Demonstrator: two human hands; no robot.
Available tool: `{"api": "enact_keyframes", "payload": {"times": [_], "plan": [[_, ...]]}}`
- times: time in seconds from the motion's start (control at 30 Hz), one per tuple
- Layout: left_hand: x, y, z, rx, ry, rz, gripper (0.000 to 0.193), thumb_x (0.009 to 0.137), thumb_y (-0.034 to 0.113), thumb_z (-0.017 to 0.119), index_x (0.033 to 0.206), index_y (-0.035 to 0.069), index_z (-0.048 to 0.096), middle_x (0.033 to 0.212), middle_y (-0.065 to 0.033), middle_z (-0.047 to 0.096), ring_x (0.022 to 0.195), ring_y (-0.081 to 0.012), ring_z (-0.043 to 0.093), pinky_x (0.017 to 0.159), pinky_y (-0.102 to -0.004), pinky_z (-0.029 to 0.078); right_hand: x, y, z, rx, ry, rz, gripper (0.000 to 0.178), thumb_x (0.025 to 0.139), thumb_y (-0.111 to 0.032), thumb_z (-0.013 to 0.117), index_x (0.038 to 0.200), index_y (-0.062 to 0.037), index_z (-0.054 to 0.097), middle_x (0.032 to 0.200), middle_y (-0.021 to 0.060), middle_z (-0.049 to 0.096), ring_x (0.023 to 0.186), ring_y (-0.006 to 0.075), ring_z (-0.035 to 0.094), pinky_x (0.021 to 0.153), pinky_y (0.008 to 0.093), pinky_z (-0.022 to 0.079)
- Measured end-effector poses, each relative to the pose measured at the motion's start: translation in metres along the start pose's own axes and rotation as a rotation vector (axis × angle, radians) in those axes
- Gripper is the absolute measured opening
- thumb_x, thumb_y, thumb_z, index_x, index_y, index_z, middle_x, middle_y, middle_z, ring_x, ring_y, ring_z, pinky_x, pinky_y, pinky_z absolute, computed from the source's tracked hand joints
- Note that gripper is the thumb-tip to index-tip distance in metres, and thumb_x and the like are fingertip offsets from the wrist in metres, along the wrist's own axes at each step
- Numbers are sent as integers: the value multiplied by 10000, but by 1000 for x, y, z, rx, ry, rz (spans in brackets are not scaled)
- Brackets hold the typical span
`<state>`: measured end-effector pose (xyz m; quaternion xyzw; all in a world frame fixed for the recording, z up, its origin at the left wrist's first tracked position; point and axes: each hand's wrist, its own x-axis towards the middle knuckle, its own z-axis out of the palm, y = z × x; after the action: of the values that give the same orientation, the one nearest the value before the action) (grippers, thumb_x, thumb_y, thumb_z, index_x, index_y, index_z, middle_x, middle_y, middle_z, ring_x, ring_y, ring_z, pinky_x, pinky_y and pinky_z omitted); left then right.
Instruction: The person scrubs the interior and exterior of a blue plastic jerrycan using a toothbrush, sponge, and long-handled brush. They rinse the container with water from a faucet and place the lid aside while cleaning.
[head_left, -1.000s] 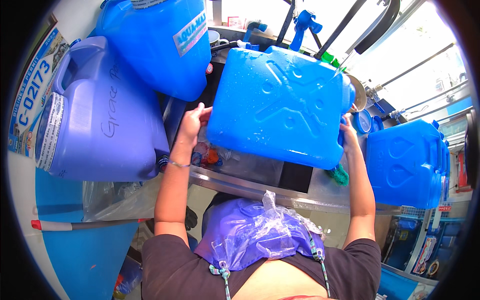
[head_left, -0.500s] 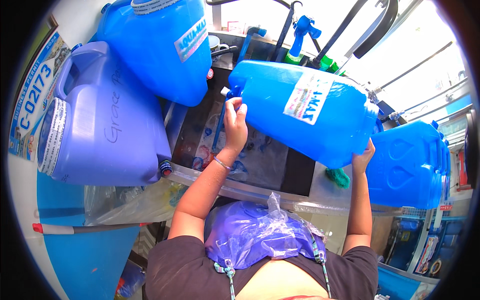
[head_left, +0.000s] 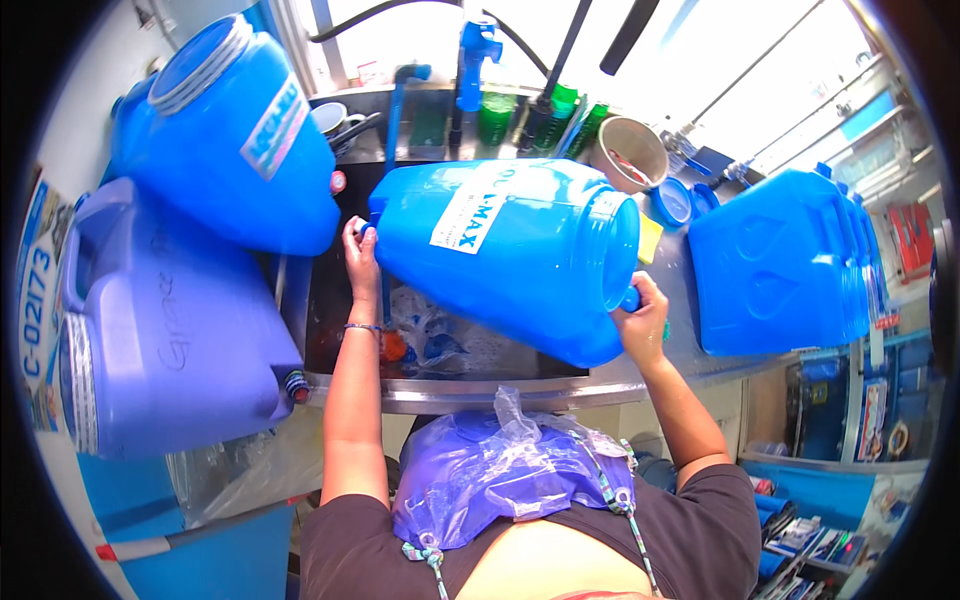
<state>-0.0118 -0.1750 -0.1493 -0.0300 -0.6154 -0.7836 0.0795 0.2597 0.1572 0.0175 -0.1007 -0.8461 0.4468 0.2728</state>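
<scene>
A large blue water container lies on its side in my hands, over the sink. Its wide ringed mouth points right, and a white label shows on its upper side. At the left end, my left hand has its fingers closed around the small blue tap. My right hand grips the lower right corner below the mouth, beside a blue knob. Small wet items and clear plastic lie in the sink under the container.
A purple container and another blue container stand at the left. More blue containers occupy the counter at right. Behind are a bowl, blue lids, a yellow sponge, green bottles and a blue pipe.
The container has shifted left over the sink and turned, so its mouth ring now shows. Both hands moved along with it. The bowl, lids and sponge have come into sight.
</scene>
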Motion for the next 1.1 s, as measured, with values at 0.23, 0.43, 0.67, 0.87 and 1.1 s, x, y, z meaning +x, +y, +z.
{"api": "enact_keyframes", "payload": {"times": [0.23, 0.43, 0.67, 0.87, 1.1], "plan": [[16, 4, 38, 274, 103, 87, 465, 926, 411, 677, 1133, 11, 561, 950, -76, 617, 881, -139, 592, 783, -291, 492, 4, 33, -47, 414, -393, 188, 400, 792, -342, 764, 1010, -33, 632, 999, 127, 592, 974, 247, 557, 873, 379, 439], [27, 31, 76, -79, 36, 24, 274, 1002, 278, 542, 1104, 27, 586, 913, -69, 637, 829, -148, 646, 729, -270, 518, -4, 113, -75, -784, -725, 282, 749, 770, -364, 775, 1396, -95, 465, 1391, 220, 445, 1296, 408, 433, 1020, 521, 419], [25, 73, 150, -212, -300, 17, 260, 1057, 193, 414, 1200, 50, 577, 963, -71, 653, 906, -131, 632, 827, -267, 491, 122, 39, -96, -548, -179, -142, 530, 777, -148, 643, 1298, -73, 593, 1162, 191, 656, 1057, 331, 649, 940, 390, 502], [27, 101, 214, -158, -585, 58, 287, 1060, 188, 396, 1138, 34, 625, 1008, -56, 663, 916, -108, 611, 847, -245, 477, 211, -86, -21, -472, -533, -356, 648, 786, -81, 567, 1419, -203, 506, 1171, 168, 602, 1016, 311, 625, 934, 388, 493], [28, 96, 225, -166, -662, -22, 298, 970, 128, 496, 1211, -11, 603, 1059, -38, 644, 991, -124, 585, 892, -291, 464, 246, -81, 55, -426, -866, -656, 679, 737, -45, 646, 1376, -259, 566, 1113, 132, 563, 1103, 302, 550, 967, 419, 476]]}}
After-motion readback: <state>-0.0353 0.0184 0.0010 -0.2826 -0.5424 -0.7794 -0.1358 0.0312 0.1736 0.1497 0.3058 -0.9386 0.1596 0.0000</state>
